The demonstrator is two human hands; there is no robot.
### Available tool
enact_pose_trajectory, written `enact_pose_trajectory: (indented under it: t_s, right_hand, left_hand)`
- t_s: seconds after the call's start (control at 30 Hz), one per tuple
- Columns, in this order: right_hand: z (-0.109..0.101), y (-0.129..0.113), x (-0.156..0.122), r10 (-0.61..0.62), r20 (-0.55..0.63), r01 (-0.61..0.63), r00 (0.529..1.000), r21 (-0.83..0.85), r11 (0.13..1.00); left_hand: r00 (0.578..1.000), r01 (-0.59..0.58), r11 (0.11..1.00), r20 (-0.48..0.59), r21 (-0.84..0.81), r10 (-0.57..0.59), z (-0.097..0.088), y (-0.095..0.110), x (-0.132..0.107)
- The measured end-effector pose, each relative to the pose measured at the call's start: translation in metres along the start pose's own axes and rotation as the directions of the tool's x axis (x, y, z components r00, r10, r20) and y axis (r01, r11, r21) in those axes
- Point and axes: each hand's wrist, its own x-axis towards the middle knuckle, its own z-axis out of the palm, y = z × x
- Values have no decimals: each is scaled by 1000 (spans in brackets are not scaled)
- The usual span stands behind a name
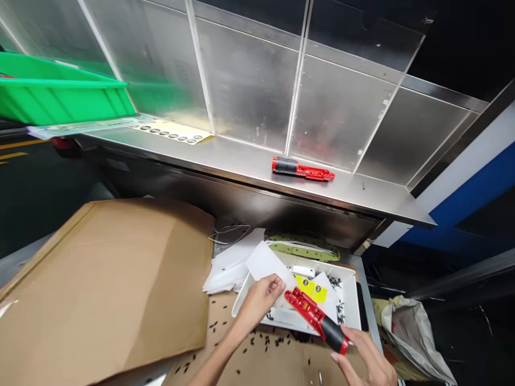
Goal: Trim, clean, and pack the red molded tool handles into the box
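In my right hand is a red and black tool-handle housing, held between thumb and fingers at its black end. The red half points up and left, its hollow, ribbed inside facing up. My left hand is closed in a pinch beside the red tip; whatever is between its fingertips is too small or hidden to make out. Just beyond those fingers lies white paper. Beneath both hands sits a white tray with yellow stickers bearing dark round labels, and small black pieces.
A similar red and black housing lies on the metal ledge. Further left are a yellow sticker sheet and a green bin. A large cardboard box fills the left side. Small black pieces dot the cardboard surface.
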Motion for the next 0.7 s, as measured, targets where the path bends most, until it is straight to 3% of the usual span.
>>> enact_pose_trajectory:
  t_s: [0.37, 0.7]
  right_hand:
    - [-5, -17, -15, 117, 4, -117, 993, -18, 993]
    - [2, -23, -9, 46, 38, -43, 998, -89, 995]
  left_hand:
    - [993, -15, 1000, -120, -25, 11, 35, 35, -35]
    - [987, -81, 991, -149, -111, 64, 57, 59, -54]
